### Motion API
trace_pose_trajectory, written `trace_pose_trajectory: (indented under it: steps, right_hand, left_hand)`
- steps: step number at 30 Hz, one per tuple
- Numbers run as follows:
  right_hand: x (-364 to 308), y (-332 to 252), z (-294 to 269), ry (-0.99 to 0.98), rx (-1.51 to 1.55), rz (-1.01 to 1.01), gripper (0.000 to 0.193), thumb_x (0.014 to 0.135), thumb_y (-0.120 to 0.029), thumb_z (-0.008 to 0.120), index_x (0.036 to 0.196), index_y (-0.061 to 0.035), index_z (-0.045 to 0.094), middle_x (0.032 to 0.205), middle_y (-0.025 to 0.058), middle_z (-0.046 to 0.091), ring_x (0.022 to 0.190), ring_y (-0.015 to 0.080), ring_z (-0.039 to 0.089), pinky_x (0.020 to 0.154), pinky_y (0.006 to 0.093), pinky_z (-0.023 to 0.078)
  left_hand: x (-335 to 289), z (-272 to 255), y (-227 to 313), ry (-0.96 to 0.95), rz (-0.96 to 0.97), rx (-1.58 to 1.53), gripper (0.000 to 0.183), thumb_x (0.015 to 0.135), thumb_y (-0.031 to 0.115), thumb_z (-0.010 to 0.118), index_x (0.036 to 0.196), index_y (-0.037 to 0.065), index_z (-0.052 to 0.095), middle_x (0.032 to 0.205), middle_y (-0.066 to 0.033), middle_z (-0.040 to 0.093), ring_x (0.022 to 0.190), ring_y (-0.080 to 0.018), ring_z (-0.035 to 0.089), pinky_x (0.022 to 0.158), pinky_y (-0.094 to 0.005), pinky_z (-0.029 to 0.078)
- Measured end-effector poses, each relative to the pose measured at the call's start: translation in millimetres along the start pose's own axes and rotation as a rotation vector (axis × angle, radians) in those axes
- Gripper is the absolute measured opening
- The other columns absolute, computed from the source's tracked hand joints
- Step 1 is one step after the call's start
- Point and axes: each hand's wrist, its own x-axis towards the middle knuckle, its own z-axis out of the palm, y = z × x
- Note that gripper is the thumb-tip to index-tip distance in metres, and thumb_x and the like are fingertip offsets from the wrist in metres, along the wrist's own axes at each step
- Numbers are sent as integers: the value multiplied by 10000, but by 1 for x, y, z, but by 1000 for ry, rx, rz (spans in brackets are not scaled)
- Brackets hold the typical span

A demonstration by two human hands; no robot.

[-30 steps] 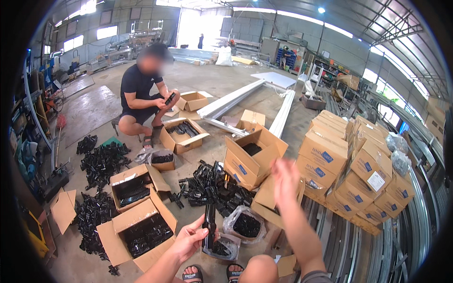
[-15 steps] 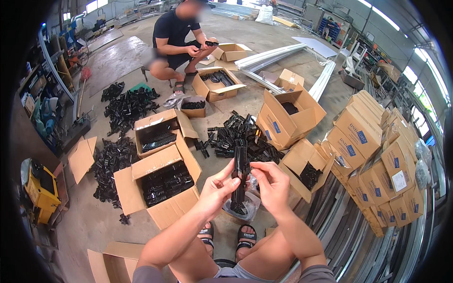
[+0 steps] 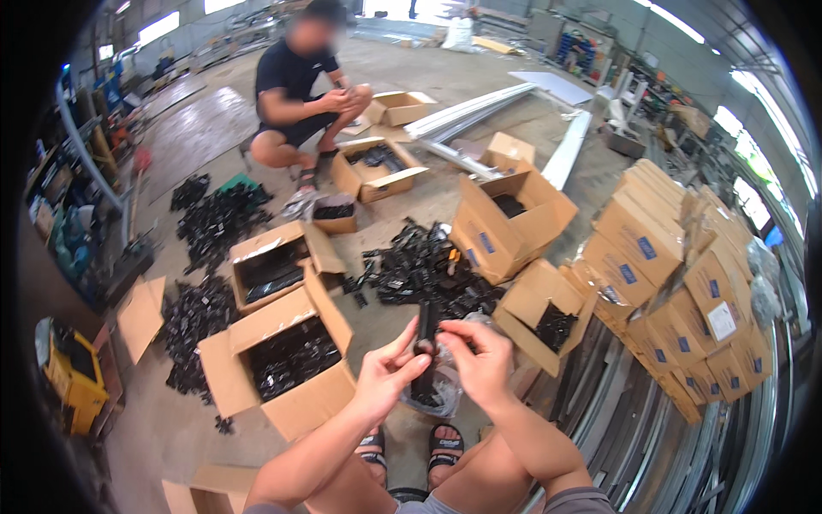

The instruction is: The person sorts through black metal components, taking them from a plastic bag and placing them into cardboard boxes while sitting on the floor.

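My left hand (image 3: 387,374) grips a long, narrow black part (image 3: 425,321), held upright in front of me, its thumb and fingers closed round the lower half. On the part's right side, my right hand (image 3: 481,360) pinches with thumb and forefinger; whether a smaller piece sits between those fingertips cannot be seen. Below the hands, a clear plastic bag (image 3: 445,392) shows between my forearms, partly hidden. Just beyond them spreads a heap of loose black parts (image 3: 428,270) on the floor.
Open cartons with black parts stand left (image 3: 287,411) and right (image 3: 524,304). More black parts (image 3: 199,330) lie farther left. A co-worker (image 3: 295,86) crouches at the back, hands together. Stacked closed cartons (image 3: 638,227) and long metal profiles (image 3: 591,428) line the right.
My view has shifted a little, and both hands with the black part sit slightly lower. The co-worker's hands have come together; the black piece seen in them before no longer shows clearly.
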Motion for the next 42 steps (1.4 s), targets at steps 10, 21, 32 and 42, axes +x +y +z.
trace_pose_trajectory:
  steps: [10,21,32,42]
  right_hand:
    - [-6,8,-9,-44,49,97,196,901,-45,718,1084,27,730,939,123,759,799,119,704,714,260,557]
    - [-3,-2,-1,-76,8,136,172,904,-58,722,1047,37,728,910,108,755,824,107,697,729,251,551]
    - [-10,10,-6,-34,-23,69,145,869,-45,732,983,42,714,874,128,741,746,142,690,694,274,536]
    - [-8,15,-12,-43,-33,-9,147,867,-25,730,984,46,676,893,140,731,789,189,718,719,299,558]
  left_hand:
    - [4,5,-11,31,36,33,654,927,-27,667,1518,105,420,985,-13,730,867,-24,601,864,-212,465]
    - [-4,-3,-5,10,69,139,665,937,6,673,1531,92,388,1088,-30,708,958,-51,585,933,-234,455]
    - [-4,-1,-8,-42,11,113,632,974,41,647,1539,147,386,1202,-31,682,1029,-37,573,961,-228,463]
    - [2,4,-12,-55,-5,94,624,977,50,645,1538,152,391,1179,-13,689,1027,-29,559,965,-227,449]
